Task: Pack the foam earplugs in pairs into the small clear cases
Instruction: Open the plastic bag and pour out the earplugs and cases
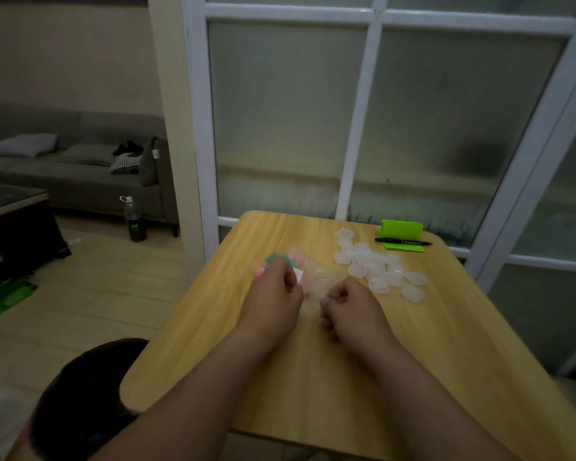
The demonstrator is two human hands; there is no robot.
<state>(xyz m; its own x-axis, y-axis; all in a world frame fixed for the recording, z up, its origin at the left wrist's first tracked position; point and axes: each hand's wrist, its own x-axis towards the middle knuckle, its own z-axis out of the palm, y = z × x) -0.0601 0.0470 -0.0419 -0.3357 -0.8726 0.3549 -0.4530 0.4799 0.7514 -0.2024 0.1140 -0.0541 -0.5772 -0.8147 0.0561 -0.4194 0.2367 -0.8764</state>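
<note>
one earplug bag (310,272) in the left hand (273,296), clear cases (376,266) beyond

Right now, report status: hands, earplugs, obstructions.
Left hand gripping earplug bag. Right hand curled at bag's edge, grip unclear. Clear cases piled to the right, untouched. Pen and green stand behind them, not in the way.

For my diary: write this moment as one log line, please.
left hand: grips earplug bag | right hand: grips bag | cases: piled
</note>
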